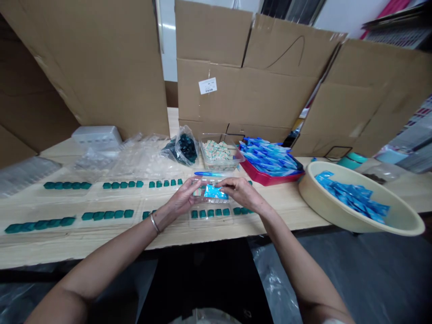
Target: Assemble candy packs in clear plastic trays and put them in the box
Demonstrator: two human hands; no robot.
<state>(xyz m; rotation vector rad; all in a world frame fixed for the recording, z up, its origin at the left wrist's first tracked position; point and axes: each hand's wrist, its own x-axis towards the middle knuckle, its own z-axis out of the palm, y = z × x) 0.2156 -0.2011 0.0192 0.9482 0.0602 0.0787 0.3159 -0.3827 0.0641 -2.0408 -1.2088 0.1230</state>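
"Two hands in shot, both the wearer's. Left one?"

"Left hand (pixel 183 197), bangle on the wrist, grasping the left end of a clear tray (pixel 199 200). Tray's mid-table, in front of the body."

"Right?"

"Right hand (pixel 240 191): fingers curled, tips touching a blue packet (pixel 216 192). Pinching or just pressing, can't tell."

"Packet where?"

"At the tray, between the hands. Blue pen-like stick (pixel 208 173) along the tray's far side."

"Surroundings, quick."

"Wooden table (pixel 280 216), rows of green pieces (pixel 108 215) left of the hands and nearer the body. Behind the tray: a bag of dark green pieces (pixel 187 148), then a clear tub (pixel 236 158) holding pale bits, then a red tray (pixel 268 180) heaped with blue-and-white items. Far right, a cream basin (pixel 305 191) with more blue packets (pixel 354 198). Cardboard (pixel 232 94) standing behind."
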